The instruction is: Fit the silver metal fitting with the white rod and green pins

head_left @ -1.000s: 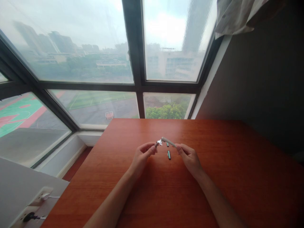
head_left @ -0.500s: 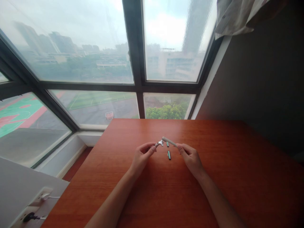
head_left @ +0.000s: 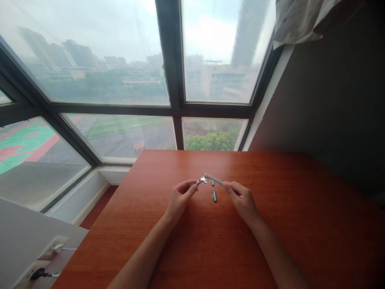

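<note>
Pinched in my left hand [head_left: 180, 199] is a razor handle [head_left: 201, 181], its silvery head end pointing right. My right hand [head_left: 242, 199] is closed around the lower end of a pale, slim toothbrush [head_left: 215, 180]. The brush's rounded end slants up to the left and overlaps or touches the razor handle's silvery end; bristles cannot be made out. On the table below lies a green-and-black razor cartridge [head_left: 214, 196]. Behind it, a second razor cartridge [head_left: 212, 183] is partly covered by the toothbrush.
The reddish-brown wooden table [head_left: 192, 249] extends under both forearms to large windows [head_left: 210, 88]. At the lower left, wall sockets [head_left: 45, 261] hold a white plug and a black plug. A pale curtain [head_left: 296, 22] hangs at the upper right beside a dark wall.
The toothbrush's rounded end and the razor handle's silvery end have shifted very slightly left and up. Both hands keep their grip, and the cartridges lie where they were.
</note>
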Demonstrator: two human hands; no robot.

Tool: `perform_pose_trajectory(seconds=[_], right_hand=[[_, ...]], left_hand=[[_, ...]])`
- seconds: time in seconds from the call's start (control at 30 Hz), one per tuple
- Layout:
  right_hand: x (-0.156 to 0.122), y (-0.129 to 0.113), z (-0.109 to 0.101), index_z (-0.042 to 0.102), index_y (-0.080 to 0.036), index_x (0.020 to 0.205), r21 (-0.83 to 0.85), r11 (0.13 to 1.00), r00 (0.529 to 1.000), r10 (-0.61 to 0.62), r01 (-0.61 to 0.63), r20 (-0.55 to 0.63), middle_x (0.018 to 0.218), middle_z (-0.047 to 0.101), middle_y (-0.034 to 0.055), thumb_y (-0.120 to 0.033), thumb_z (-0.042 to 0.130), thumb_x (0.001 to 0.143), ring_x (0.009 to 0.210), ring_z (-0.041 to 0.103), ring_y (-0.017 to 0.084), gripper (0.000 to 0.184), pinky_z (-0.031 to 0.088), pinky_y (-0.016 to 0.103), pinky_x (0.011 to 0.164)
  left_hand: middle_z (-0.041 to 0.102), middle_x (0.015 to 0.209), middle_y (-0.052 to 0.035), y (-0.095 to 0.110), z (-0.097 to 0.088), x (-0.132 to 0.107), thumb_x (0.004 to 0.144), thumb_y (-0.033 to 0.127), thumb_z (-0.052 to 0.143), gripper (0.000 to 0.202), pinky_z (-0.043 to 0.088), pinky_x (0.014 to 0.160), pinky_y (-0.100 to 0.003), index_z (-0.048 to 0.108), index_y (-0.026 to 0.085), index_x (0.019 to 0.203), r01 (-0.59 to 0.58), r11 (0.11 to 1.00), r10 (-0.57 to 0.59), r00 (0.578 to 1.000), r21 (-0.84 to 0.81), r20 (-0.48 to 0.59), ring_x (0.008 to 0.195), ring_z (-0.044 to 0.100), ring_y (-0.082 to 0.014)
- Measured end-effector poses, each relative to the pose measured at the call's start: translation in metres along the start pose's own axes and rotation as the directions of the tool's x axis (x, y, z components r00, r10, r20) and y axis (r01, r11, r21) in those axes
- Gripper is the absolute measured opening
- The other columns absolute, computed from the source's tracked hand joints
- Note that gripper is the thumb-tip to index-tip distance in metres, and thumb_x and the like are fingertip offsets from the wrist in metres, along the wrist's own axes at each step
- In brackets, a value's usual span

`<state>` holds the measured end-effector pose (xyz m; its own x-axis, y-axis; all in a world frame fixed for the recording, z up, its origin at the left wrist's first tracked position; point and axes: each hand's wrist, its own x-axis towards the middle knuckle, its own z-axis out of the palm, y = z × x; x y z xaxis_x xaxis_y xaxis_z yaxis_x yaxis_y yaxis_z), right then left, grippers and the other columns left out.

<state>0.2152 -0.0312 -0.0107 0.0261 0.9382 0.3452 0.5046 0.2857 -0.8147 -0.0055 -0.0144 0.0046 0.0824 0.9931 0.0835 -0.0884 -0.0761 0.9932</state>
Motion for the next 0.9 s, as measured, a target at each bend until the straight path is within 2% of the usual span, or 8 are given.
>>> perform_pose_trajectory(seconds=[0.17,0.43,0.73,0.9], right_hand=[[-0.0002,-0.0011,0.0005,0.071,-0.016,0.089,0.003,1.000,1.000,-0.004,0.004,0.002,0.071,0.059,0.0020,-0.043,0.046,0.091,0.066,0.052,0.015,0.037,0.038,0.024,0.060],[0.0006,-0.0024,0.0008,0.072,-0.015,0.087,0.016,1.000,1.000,0.013,-0.013,-0.014,0.070,0.060,0.0032,-0.047,0.045,0.089,0.066,0.053,0.017,0.041,0.039,0.025,0.059],[0.0001,0.0000,0.0029,0.072,-0.016,0.090,0.030,0.999,1.000,0.013,-0.013,-0.012,0.069,0.057,0.0021,-0.046,0.046,0.090,0.065,0.052,0.016,0.040,0.038,0.025,0.060],[0.0003,0.0029,0.0034,0.072,-0.015,0.091,0.039,0.999,1.000,0.022,-0.022,-0.015,0.071,0.059,0.0027,-0.047,0.046,0.089,0.066,0.052,0.016,0.041,0.039,0.025,0.061]], left_hand=[[0.064,0.072,-0.0038,-0.0042,-0.0023,0.0027,0.075,0.037,0.068,0.029,0.040,0.064,-0.025,0.072,0.014,0.094,0.019,1.000,-0.019,1.000,-0.004,0.004,0.068,0.052,-0.0150],[0.061,0.071,-0.0046,-0.0099,-0.0026,0.0043,0.077,0.043,0.066,0.039,0.034,0.056,-0.022,0.069,0.013,0.102,0.135,0.980,-0.129,0.990,-0.148,0.050,0.061,0.047,-0.0121],[0.055,0.068,-0.0015,-0.0077,0.0023,0.0018,0.081,0.043,0.062,0.038,0.030,0.053,-0.021,0.067,0.014,0.106,0.166,0.970,-0.144,0.981,-0.177,0.132,0.058,0.042,-0.0091],[0.052,0.064,0.0004,-0.0070,0.0035,0.0016,0.079,0.044,0.063,0.039,0.028,0.051,-0.022,0.067,0.014,0.104,0.184,0.959,-0.156,0.978,-0.216,0.140,0.055,0.040,-0.0085]])
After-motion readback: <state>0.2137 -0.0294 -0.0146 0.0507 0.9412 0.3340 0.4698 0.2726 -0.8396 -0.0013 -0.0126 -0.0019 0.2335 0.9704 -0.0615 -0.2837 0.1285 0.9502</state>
